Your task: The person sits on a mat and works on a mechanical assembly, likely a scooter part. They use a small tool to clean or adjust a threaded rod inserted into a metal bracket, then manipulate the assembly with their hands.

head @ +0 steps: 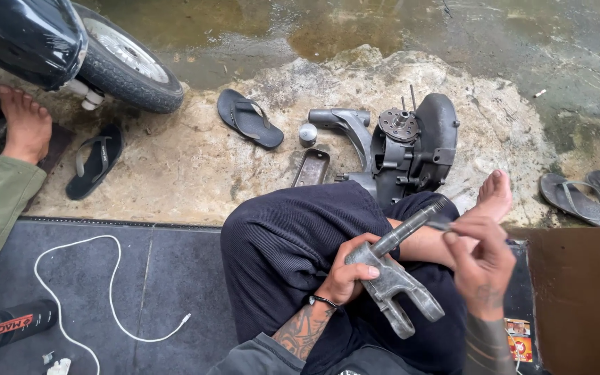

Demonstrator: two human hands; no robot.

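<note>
The grey metal fork [394,278] is lying across the lap, shaft pointing up toward the right foot; the left hand [347,274] is gripping it at the neck, thumb over the top; the right hand [480,260] (blurred) is pinching a thin tool at the shaft's tip; an engine casing [411,149] is sitting just beyond the knees.

A grey engine casing [411,149] sat at upper centre on the stained concrete floor [196,173]. Black sandals [249,118] lay left of it, a scooter wheel [126,59] filled the upper left, and a white cable [109,292] curled across the dark mat [168,278] at lower left.
</note>
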